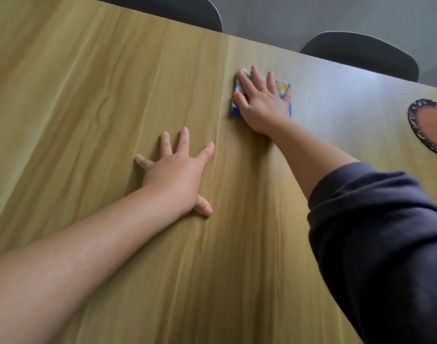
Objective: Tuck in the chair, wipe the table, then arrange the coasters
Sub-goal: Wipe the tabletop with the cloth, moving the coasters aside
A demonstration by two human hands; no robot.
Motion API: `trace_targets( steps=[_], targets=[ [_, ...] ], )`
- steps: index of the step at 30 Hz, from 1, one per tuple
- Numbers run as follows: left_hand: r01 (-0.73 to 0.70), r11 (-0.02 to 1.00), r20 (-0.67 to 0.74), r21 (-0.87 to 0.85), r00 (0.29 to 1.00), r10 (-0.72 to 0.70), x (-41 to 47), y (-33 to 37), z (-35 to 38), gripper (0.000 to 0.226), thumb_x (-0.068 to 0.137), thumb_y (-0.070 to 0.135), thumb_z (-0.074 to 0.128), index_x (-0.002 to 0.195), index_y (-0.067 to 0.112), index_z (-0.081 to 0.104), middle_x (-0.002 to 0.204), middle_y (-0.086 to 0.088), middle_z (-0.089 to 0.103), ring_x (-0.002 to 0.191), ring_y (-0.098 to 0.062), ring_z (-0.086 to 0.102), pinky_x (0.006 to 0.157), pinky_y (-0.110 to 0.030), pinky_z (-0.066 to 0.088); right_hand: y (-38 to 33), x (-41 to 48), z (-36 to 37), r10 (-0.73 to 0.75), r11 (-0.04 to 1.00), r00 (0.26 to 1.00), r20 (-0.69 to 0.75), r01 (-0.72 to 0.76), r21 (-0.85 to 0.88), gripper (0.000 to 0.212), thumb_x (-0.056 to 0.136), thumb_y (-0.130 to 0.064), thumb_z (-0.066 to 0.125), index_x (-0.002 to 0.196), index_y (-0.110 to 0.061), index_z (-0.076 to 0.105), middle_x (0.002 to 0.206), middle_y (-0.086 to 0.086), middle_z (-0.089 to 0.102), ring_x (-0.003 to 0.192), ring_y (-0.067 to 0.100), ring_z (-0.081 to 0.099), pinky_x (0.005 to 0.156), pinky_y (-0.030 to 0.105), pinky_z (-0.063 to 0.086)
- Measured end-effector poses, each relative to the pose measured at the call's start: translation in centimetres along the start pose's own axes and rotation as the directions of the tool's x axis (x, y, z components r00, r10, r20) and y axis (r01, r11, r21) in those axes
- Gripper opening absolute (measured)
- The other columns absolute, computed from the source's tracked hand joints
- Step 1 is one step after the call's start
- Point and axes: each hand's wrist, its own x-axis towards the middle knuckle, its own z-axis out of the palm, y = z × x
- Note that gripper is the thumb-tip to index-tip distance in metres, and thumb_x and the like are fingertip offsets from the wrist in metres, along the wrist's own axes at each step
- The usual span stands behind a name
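Note:
My right hand [262, 100] lies flat with spread, straight fingers on a small folded cloth [284, 86], blue-edged with a coloured pattern, pressing it onto the wooden table [88, 108] near the far edge. Most of the cloth is hidden under the hand. My left hand [177, 170] rests palm down with fingers spread on the bare tabletop, nearer to me and to the left of the cloth. A round coaster [430, 126], dark rimmed with an orange-brown centre, lies at the right edge of the view, partly cut off.
Two dark chair backs stand beyond the table's far edge, one [163, 8] at the top centre and one [361, 53] at the upper right, with grey floor [287, 21] behind them. My dark sleeve [386, 244] fills the lower right.

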Motion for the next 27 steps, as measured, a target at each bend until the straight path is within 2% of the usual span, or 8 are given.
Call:
trace_targets(
  steps=[6, 11, 14, 17, 22, 27],
  targets=[
    [-0.006, 0.999, -0.013, -0.038, 1.000, 0.005, 0.7, -0.4, 0.9, 0.134, 0.046, 0.063, 0.082, 0.143, 0.052, -0.010, 0.154, 0.000, -0.030, 0.142, -0.037, -0.020, 0.100, -0.075, 0.018, 0.8, 7.3, -1.5, 0.103, 0.994, 0.994, -0.021, -0.103, 0.032, 0.056, 0.096, -0.051, 0.016, 0.152, -0.043, 0.014, 0.165, -0.007, 0.002, 0.151, 0.027, -0.004, 0.111, 0.068, -0.006],
    [-0.005, 0.998, -0.004, -0.064, 1.000, 0.005, 1.1, -0.4, 1.2, 0.136, 0.043, 0.060, 0.084, 0.140, 0.055, -0.011, 0.152, 0.001, -0.034, 0.141, -0.038, -0.024, 0.097, -0.077, 0.015, 0.6, 8.7, -1.6, 0.147, 0.989, 0.988, -0.041, -0.146, 0.022, 0.057, 0.096, -0.050, 0.014, 0.153, -0.042, 0.013, 0.165, -0.005, 0.000, 0.151, 0.030, -0.005, 0.110, 0.070, -0.007],
    [0.003, 0.998, -0.019, -0.064, 1.000, -0.005, 1.1, -0.3, 1.2, 0.136, 0.043, 0.059, 0.085, 0.139, 0.055, -0.010, 0.152, 0.002, -0.033, 0.141, -0.037, -0.023, 0.098, -0.077, 0.014, -0.2, 7.8, -1.4, 0.077, 0.997, 0.996, -0.040, -0.077, 0.007, 0.058, 0.096, -0.052, 0.015, 0.153, -0.042, 0.012, 0.165, -0.005, 0.000, 0.151, 0.029, -0.006, 0.110, 0.069, -0.008],
    [0.009, 0.999, -0.032, -0.051, 0.999, -0.011, 0.8, -0.2, 1.0, 0.134, 0.045, 0.059, 0.085, 0.141, 0.055, -0.008, 0.153, 0.002, -0.031, 0.142, -0.036, -0.021, 0.099, -0.076, 0.015, -1.9, 5.8, -0.8, -0.077, 0.997, 0.997, -0.013, 0.077, -0.027, 0.057, 0.097, -0.054, 0.017, 0.153, -0.044, 0.013, 0.165, -0.008, 0.002, 0.151, 0.029, -0.005, 0.111, 0.069, -0.007],
    [0.014, 0.999, -0.027, -0.050, 1.000, -0.015, 0.2, 0.2, 0.2, 0.128, 0.049, 0.056, 0.085, 0.145, 0.050, 0.000, 0.156, -0.002, -0.025, 0.143, -0.037, -0.018, 0.100, -0.076, 0.018, -2.8, -0.9, 0.4, -0.292, 0.953, 0.956, 0.022, 0.293, -0.076, 0.056, 0.098, -0.055, 0.019, 0.153, -0.046, 0.012, 0.164, -0.011, 0.002, 0.151, 0.024, -0.005, 0.113, 0.066, -0.007],
    [0.018, 0.997, -0.030, -0.072, 0.999, -0.021, -0.5, 0.4, -0.4, 0.131, 0.052, 0.051, 0.087, 0.148, 0.042, -0.001, 0.158, -0.002, -0.020, 0.144, -0.037, -0.016, 0.100, -0.077, 0.016, -2.1, -10.0, 0.9, -0.222, 0.974, 0.975, 0.028, 0.223, -0.051, 0.055, 0.100, -0.055, 0.022, 0.153, -0.046, 0.010, 0.164, -0.013, 0.000, 0.151, 0.022, -0.007, 0.115, 0.063, -0.008]
  ],
)
